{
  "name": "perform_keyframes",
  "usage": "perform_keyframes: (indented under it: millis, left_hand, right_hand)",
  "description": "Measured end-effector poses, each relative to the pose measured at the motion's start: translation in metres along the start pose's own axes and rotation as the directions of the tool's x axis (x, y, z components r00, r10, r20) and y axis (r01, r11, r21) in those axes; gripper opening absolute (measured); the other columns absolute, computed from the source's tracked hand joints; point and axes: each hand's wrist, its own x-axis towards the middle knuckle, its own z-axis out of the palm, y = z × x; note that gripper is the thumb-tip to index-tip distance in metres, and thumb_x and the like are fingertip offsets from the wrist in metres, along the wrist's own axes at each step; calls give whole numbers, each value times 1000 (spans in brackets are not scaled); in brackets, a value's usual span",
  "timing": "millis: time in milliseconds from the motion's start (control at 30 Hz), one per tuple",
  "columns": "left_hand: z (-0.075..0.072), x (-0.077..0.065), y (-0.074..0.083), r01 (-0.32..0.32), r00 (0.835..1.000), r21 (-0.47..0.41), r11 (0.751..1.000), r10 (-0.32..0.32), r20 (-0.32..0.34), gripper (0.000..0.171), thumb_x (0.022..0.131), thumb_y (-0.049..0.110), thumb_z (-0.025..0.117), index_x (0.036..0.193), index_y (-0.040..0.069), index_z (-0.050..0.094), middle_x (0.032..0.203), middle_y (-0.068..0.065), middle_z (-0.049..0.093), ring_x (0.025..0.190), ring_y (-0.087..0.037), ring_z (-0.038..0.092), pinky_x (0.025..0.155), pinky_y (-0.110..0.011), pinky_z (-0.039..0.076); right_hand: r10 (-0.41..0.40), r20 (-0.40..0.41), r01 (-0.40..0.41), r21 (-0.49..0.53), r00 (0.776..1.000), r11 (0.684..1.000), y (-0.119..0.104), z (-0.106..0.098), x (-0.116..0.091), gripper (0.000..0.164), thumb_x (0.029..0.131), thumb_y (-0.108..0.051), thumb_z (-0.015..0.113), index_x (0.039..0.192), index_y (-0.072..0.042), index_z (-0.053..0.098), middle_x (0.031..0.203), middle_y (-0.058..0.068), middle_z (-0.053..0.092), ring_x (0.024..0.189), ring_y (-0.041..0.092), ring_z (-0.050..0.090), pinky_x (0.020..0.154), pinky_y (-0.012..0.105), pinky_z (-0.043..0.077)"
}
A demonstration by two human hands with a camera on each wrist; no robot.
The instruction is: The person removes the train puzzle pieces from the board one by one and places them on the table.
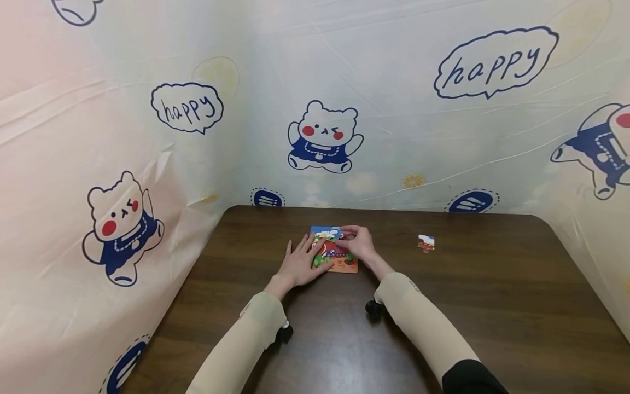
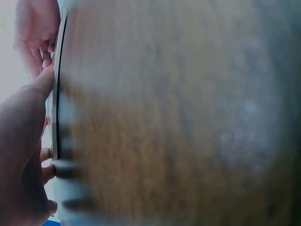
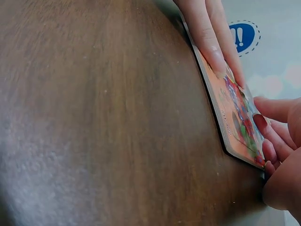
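**Filling a picture puzzle point(image 1: 337, 254): largely complete, one loose piece point(image 1: 426, 243) apart**

Puzzle: one, thin and flat, with rounded corners; laid on the far half of the brown table point(image 1: 467, 312), somewhat left of its middle. Blue is shown along the far side, red and green in the middle, and an orange strip along the near side.

Left hand point(image 1: 299, 267): fingers spread and laid over the left part of the puzzle, thumb stretched along the near side. Nothing is gripped; the board is apparently being steadied.

Right hand point(image 1: 361, 243): set over the far right part of the puzzle, fingers bent, thumb brought close to them. A small red piece point(image 3: 259, 121) appears to be pinched between thumb and finger, though it is mostly hidden.

Loose piece: one, small, coloured white, blue and reddish brown; placed on the table to the right of the puzzle, well apart from it and touched by neither hand.

Progress, as judged: most of the picture seems to be filled. The pinched piece is probably being seated at the right side; the loose piece is left to be fitted. Any gaps beneath the fingers are covered, so the number of unfilled places cannot be told.
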Motion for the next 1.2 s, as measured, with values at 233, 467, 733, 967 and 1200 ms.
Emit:
perform_keyframes:
  millis: [233,467,733,967,1200]
  left_hand:
    - [0,0,1,-5,1000,3,1000,5,2,81,108,71,50,176,32,30,186,-12,19,174,-36,18,136,-75,9]
    - [1,0,-1,-16,1000,3,1000,16,-1,82,108,71,49,176,31,29,186,-12,18,174,-35,16,136,-74,8]
    - [6,4,-3,-11,1000,-38,999,11,-5,102,104,78,48,177,12,22,186,-11,18,174,-34,16,137,-73,6]
    - [11,6,-7,0,1000,-22,1000,0,-21,102,104,77,49,178,14,16,187,-8,15,175,-31,14,139,-68,6]
    - [14,5,-10,-8,1000,-42,999,7,-30,102,104,74,52,178,12,17,187,-10,16,175,-32,14,139,-67,7]
  right_hand:
    - [-52,-54,46,-111,997,993,6,7,1,47,96,-11,85,142,-5,72,132,20,78,119,37,73,117,56,50]
    - [-123,-107,103,-174,987,979,11,14,4,43,96,-12,87,136,-4,75,122,19,82,117,37,73,126,59,28]
    - [-122,-110,107,-136,986,985,7,-1,-3,41,96,-8,86,135,-2,75,117,21,81,99,31,72,98,45,56]
    - [-119,-95,105,-139,988,985,16,-39,-5,41,96,-8,85,135,0,75,115,23,80,94,25,69,78,23,51]
    - [-80,-96,67,-127,992,990,35,-83,-14,41,98,-8,83,137,0,74,120,25,78,92,18,64,76,20,49]
